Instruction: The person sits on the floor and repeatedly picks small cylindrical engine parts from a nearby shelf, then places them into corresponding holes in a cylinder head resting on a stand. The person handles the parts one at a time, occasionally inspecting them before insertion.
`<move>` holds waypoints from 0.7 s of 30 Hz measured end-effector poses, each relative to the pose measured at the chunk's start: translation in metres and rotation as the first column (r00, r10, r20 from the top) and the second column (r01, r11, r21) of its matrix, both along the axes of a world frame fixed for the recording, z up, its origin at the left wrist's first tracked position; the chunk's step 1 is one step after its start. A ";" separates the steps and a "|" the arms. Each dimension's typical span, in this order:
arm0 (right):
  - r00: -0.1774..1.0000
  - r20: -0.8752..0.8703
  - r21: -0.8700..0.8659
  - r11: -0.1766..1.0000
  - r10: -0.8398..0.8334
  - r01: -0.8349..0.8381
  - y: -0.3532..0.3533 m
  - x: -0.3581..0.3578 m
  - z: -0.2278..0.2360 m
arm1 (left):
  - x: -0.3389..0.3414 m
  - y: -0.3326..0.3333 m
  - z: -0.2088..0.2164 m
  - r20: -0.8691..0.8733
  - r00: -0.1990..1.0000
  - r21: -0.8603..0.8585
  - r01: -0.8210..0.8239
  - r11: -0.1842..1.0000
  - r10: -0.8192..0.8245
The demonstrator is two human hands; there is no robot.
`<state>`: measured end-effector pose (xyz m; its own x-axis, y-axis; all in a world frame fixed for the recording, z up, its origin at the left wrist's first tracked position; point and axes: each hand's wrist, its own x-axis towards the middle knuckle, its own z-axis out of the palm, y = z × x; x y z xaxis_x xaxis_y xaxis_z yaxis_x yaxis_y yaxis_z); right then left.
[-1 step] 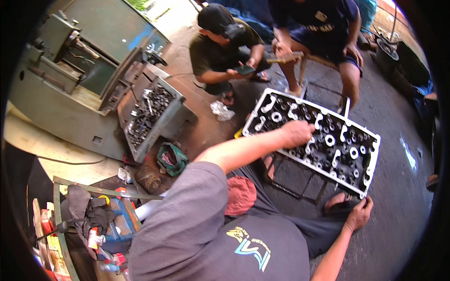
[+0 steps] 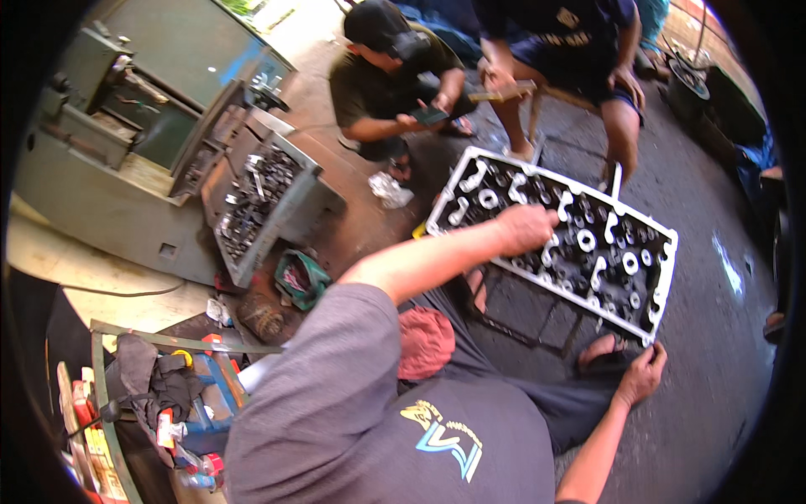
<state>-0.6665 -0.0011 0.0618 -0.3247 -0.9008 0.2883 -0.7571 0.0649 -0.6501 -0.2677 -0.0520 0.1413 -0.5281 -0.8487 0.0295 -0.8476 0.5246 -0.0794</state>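
In front of me lies a long engine cylinder head (image 2: 651, 332), pale metal around its rim and dark inside, with rows of round bores and pale rings. My left hand (image 2: 529, 228) is over its middle, fingers curled and closed; whatever they hold, if anything, is hidden. At the near right corner, my right hand (image 2: 642, 375) has its fingers bent around the rim. Under the head shows a dark metal frame stand (image 2: 512, 334). A reddish cloth (image 2: 426, 343) lies by my lap.
Two people (image 2: 395, 76) sit across from me, one holding a dark phone-like slab (image 2: 428, 115). To the left, a grey-green machine (image 2: 109, 227) carries a tray (image 2: 312, 181) of metal parts. A green bag (image 2: 302, 277) and a blue toolbox (image 2: 210, 437) stand nearer.
The whole view has shifted slightly, so everything sits a little higher and further left. Both hands keep their places at the cylinder head.
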 end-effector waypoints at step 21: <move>0.617 -0.025 0.489 0.548 0.786 -0.679 -0.088 0.239 0.113 | 0.167 0.107 -0.093 -0.949 -0.117 0.172 -0.970 0.172 0.293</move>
<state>-0.4274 -0.0896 0.1751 0.5255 -0.8313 -0.1808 -0.7701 -0.3745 -0.5164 -0.1004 0.0550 0.0487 0.8911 -0.2727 0.3628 -0.4270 -0.2329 0.8738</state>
